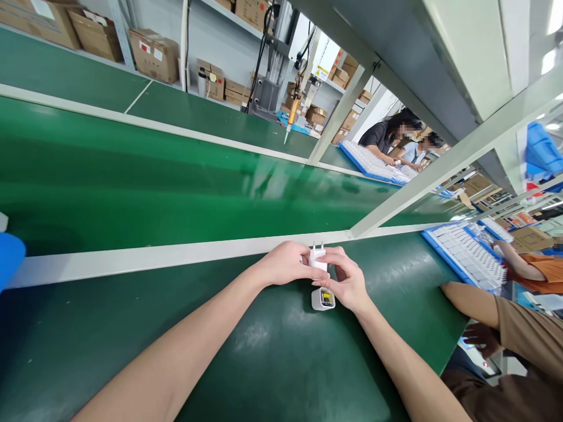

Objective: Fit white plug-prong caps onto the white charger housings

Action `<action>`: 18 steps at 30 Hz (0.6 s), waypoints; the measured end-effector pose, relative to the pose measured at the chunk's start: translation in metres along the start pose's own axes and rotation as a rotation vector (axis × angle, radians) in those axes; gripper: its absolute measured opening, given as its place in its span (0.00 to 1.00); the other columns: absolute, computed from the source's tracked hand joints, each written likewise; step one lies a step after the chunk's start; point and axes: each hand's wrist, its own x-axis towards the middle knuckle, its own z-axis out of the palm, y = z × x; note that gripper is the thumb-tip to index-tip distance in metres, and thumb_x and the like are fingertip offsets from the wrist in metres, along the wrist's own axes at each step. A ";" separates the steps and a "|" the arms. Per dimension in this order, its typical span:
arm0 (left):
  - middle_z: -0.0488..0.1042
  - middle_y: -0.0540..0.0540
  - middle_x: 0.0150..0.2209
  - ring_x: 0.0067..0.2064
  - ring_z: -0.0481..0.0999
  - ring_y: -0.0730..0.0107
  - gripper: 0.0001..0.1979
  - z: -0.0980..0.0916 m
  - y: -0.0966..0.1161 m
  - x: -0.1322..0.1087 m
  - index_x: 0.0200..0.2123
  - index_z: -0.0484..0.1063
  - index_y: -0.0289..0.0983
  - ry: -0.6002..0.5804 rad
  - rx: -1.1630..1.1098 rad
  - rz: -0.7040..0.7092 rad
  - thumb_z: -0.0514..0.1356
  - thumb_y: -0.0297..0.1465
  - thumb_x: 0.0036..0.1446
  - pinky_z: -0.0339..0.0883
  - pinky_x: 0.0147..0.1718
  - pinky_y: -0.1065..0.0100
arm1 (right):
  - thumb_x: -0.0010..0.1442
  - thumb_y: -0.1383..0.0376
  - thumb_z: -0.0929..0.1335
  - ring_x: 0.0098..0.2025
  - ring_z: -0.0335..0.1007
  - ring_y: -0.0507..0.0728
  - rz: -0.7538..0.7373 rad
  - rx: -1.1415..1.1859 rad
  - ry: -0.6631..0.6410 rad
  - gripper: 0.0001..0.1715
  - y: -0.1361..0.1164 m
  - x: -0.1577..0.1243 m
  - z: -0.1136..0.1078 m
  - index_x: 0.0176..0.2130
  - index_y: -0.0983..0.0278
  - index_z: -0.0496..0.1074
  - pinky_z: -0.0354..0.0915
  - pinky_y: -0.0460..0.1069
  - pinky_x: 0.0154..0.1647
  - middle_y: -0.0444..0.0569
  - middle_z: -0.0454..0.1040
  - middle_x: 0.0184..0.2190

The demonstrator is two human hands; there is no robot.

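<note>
A white two-pin charger plug (pixel 317 257) is held between my hands, its metal pins pointing away from me. My left hand (pixel 288 262) grips it from the left, thumb along its near side. From the right, my right hand (pixel 345 275) closes its fingers on the same plug. Just below them, a white charger housing (pixel 322 299) rests on the green tabletop (pixel 281 363), its opening showing yellow and dark parts inside. Parts of the plug are covered by my fingers.
Beyond a pale rail (pixel 176 257) runs a green conveyor belt (pixel 132 193). A slanted metal post (pixel 409 187) rises at right. A blue tray (pixel 466 255) of white parts lies near a co-worker's arm (pixel 470 305). A dispenser with an amber syringe (pixel 294 108) stands across the belt.
</note>
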 end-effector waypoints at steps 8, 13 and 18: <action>0.70 0.52 0.26 0.29 0.64 0.72 0.23 0.000 -0.003 0.000 0.29 0.76 0.36 0.015 0.022 -0.014 0.72 0.49 0.41 0.52 0.27 0.69 | 0.58 0.54 0.78 0.55 0.72 0.62 0.065 0.080 -0.116 0.21 0.000 0.003 -0.001 0.50 0.54 0.76 0.70 0.60 0.58 0.52 0.72 0.53; 0.72 0.51 0.28 0.30 0.67 0.70 0.19 0.001 -0.004 0.002 0.30 0.76 0.35 0.002 -0.055 0.011 0.72 0.44 0.41 0.56 0.30 0.69 | 0.56 0.53 0.78 0.51 0.73 0.61 0.109 0.148 -0.095 0.21 0.001 0.003 0.003 0.47 0.55 0.77 0.73 0.58 0.51 0.51 0.74 0.49; 0.72 0.51 0.27 0.30 0.67 0.70 0.22 -0.001 -0.005 0.003 0.28 0.76 0.35 -0.013 -0.026 0.014 0.72 0.48 0.42 0.56 0.29 0.69 | 0.53 0.55 0.80 0.49 0.73 0.61 0.057 0.146 -0.038 0.21 0.002 0.003 0.006 0.46 0.54 0.78 0.73 0.57 0.49 0.49 0.76 0.46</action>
